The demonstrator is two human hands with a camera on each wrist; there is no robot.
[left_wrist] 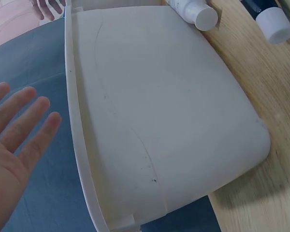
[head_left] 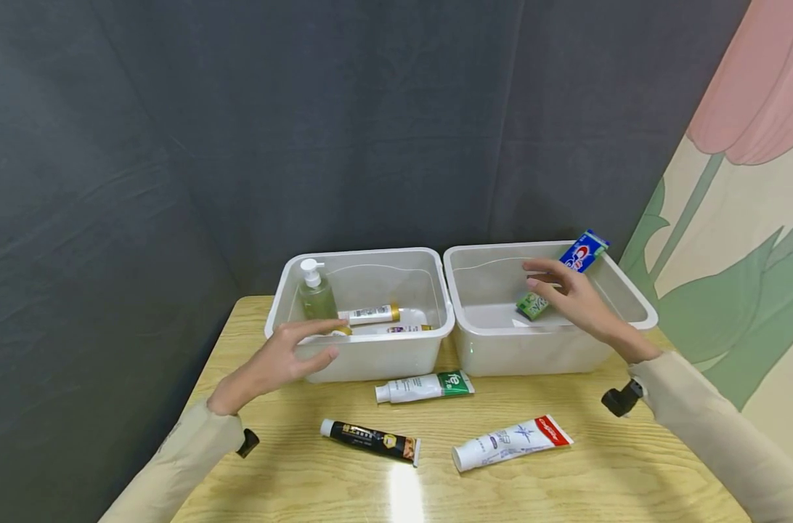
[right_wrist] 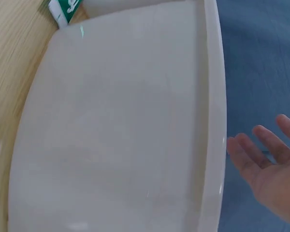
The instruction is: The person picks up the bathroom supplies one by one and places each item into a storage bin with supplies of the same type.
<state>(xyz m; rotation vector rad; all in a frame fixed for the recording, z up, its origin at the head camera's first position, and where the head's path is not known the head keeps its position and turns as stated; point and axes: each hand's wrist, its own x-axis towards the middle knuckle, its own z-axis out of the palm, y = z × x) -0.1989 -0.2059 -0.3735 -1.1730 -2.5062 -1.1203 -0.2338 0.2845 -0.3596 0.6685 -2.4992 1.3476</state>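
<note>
My left hand [head_left: 279,361] hovers at the front rim of the left white bin [head_left: 364,359], fingers extended and holding nothing. Inside that bin stand a green pump bottle [head_left: 318,299] and, lying down, a white tube with a gold cap [head_left: 373,314]. Another tube [head_left: 408,329] is mostly hidden by the front wall. Over the right white bin [head_left: 534,352] is my right hand [head_left: 576,298], its fingers loosely bent and empty. Behind it a blue toothpaste box [head_left: 582,250] leans on the bin's right side; a green box end [head_left: 532,305] shows below, the middle covered by the hand.
On the wooden table [head_left: 292,479] before the bins lie a white and green toothpaste tube [head_left: 425,387], a black tube [head_left: 370,439] and a white tube with a red end [head_left: 510,443]. A dark curtain [head_left: 370,123] hangs behind the bins.
</note>
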